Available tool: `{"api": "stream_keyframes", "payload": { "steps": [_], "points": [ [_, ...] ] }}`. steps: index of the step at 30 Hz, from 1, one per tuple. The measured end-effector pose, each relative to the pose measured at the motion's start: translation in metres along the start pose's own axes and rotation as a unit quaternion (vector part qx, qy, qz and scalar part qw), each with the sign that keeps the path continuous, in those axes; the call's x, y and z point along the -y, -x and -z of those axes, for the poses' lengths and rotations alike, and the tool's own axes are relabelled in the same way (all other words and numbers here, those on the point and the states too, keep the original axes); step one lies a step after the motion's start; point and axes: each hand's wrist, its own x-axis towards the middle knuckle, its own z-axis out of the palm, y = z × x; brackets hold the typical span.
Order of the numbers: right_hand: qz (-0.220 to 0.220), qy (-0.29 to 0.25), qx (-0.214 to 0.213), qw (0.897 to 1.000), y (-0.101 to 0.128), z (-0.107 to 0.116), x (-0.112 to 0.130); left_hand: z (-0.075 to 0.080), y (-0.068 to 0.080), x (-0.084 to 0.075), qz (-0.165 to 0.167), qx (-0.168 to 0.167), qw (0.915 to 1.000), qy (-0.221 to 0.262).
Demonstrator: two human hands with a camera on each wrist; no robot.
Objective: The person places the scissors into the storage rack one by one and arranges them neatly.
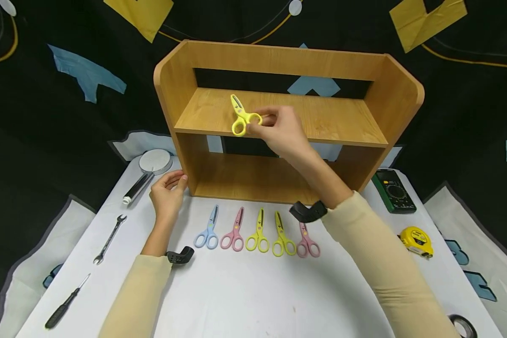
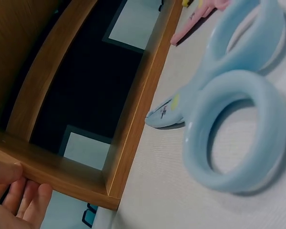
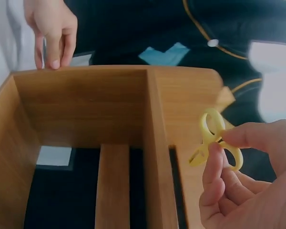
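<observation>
My right hand (image 1: 274, 126) pinches the loop handles of a small yellow pair of scissors (image 1: 241, 117) over the upper board of a wooden shelf (image 1: 279, 61). The right wrist view shows the same yellow scissors (image 3: 214, 138) between thumb and fingers (image 3: 214, 171). My left hand (image 1: 167, 188) rests with fingers against the shelf's lower left side panel (image 1: 181, 155). In front of the shelf lie several scissors in a row: blue (image 1: 208, 230), pink (image 1: 234, 232), two yellow (image 1: 258, 232), and another pink (image 1: 306, 241). The blue scissors (image 2: 229, 109) fill the left wrist view.
Left of the shelf lie a round white tin (image 1: 155, 161), a black marker (image 1: 136, 188), a wrench (image 1: 109, 238) and a screwdriver (image 1: 65, 303). To the right are a green multimeter (image 1: 393, 190), a yellow tape measure (image 1: 416, 241) and a tape roll (image 1: 462, 325).
</observation>
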Motion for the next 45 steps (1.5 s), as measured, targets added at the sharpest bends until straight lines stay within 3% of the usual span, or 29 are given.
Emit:
{"api": "stream_keyframes", "payload": {
  "steps": [5, 10, 15, 20, 23, 29, 35, 45],
  "points": [
    [-0.040, -0.017, 0.006, 0.999, -0.039, -0.030, 0.008, -0.011, 0.003, 0.001, -0.011, 0.002, 0.9998, -0.017],
    [-0.068, -0.006, -0.012, 0.998, -0.058, -0.052, 0.006, -0.018, 0.008, 0.003, -0.013, 0.004, 0.9996, -0.024],
    [-0.038, 0.071, -0.022, 0.997, -0.063, -0.069, 0.003, -0.020, 0.010, 0.003, -0.012, -0.001, 0.9997, -0.023],
    [-0.007, 0.178, -0.014, 0.984, -0.062, -0.072, 0.002, -0.021, 0.009, 0.003, -0.017, -0.001, 0.9994, -0.031],
    [0.004, 0.164, 0.002, 0.986, -0.058, -0.067, 0.001, -0.020, 0.007, 0.002, -0.023, 0.000, 0.9991, -0.035],
    [0.040, 0.101, -0.011, 0.994, -0.035, -0.036, -0.006, -0.014, 0.005, -0.001, -0.021, 0.005, 0.9991, -0.036],
    [0.047, 0.062, -0.014, 0.997, 0.007, 0.004, -0.020, -0.005, 0.004, -0.001, -0.011, 0.002, 0.9990, -0.042],
    [0.059, 0.075, -0.009, 0.995, 0.085, 0.058, -0.066, -0.002, -0.001, -0.003, -0.016, -0.003, 0.9992, -0.036]
  ]
}}
